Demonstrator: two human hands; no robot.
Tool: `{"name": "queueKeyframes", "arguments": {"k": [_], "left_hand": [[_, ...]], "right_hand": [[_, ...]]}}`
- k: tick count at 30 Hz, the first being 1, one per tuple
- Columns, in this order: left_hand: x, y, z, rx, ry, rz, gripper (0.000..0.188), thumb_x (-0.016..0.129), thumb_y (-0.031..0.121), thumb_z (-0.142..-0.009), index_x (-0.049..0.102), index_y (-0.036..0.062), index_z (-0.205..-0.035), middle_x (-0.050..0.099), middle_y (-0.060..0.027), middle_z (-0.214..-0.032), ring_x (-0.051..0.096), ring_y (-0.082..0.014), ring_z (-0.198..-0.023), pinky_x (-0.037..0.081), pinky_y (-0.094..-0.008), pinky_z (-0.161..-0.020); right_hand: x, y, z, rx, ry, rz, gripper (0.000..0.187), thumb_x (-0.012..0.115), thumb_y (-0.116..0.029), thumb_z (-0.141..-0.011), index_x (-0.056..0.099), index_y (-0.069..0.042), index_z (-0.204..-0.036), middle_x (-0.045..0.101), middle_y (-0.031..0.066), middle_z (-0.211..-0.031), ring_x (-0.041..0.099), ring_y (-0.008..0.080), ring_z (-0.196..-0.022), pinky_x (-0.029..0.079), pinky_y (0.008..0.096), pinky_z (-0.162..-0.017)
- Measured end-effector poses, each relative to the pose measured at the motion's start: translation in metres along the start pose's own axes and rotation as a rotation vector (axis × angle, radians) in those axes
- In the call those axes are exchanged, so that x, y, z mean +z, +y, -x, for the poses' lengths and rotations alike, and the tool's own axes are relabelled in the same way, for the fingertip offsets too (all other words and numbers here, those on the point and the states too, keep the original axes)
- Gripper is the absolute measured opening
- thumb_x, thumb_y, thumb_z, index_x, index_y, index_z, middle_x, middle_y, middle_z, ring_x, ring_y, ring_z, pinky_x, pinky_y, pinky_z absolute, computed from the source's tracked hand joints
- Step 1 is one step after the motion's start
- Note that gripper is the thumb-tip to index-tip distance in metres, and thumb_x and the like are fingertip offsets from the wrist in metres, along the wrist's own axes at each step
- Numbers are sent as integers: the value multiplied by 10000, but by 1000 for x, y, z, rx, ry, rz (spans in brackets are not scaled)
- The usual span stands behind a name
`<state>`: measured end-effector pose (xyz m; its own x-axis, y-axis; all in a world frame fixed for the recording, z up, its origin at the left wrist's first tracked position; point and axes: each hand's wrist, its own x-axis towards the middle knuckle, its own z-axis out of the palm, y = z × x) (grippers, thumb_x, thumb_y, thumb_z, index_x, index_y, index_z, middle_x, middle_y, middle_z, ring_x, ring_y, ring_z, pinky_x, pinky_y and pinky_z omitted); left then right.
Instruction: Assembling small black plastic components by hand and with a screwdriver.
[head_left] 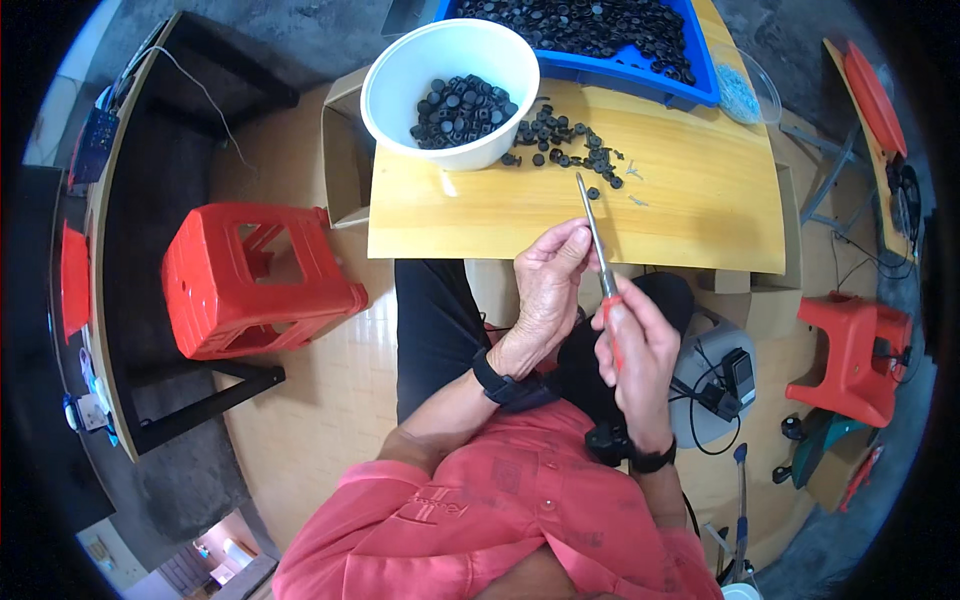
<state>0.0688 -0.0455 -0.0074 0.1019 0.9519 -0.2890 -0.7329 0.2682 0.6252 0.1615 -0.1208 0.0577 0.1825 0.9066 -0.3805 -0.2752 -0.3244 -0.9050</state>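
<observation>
In my right hand [643,348] is a screwdriver [599,240] with a red handle and a long metal shaft, its tip pointing up and away over the table's near edge. My left hand [548,280] is closed beside the shaft, thumb and forefinger pressed together. Whether it grips the shaft or some small part cannot be made out. Beyond the tip, small round black parts [590,155] lie scattered on the wooden table [450,215]. A few small silvery screws [638,201] lie close to them.
On the table stand a white bowl [385,115] partly filled with black parts, a blue tray [640,85] heaped with more, and a clear round dish [770,100] of bluish screws. Red plastic stools [195,285] stand at the left and right. A cardboard box [347,150] is beside the table.
</observation>
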Motion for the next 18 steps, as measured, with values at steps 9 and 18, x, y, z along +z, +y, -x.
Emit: {"name": "queueKeyframes", "arguments": {"k": [9,18], "left_hand": [[-9,27,-17,-19,6,103,330,517,248,-939,533,-16,-1136,569,-46,-836,520,-123,-749,450,-261,-699],[-9,25,-19,-9,11,93,353,501,251,-945,512,-31,-1158,567,-59,-845,518,-137,-745,448,-277,-702]], "right_hand": [[-17,-7,17,18,-51,-30,336,491,-84,-927,490,8,-1251,582,68,-824,442,37,-468,316,162,-365],[-16,0,23,80,-134,-12,343,504,-92,-929,482,-2,-1259,588,66,-838,445,37,-473,322,166,-366]]}}
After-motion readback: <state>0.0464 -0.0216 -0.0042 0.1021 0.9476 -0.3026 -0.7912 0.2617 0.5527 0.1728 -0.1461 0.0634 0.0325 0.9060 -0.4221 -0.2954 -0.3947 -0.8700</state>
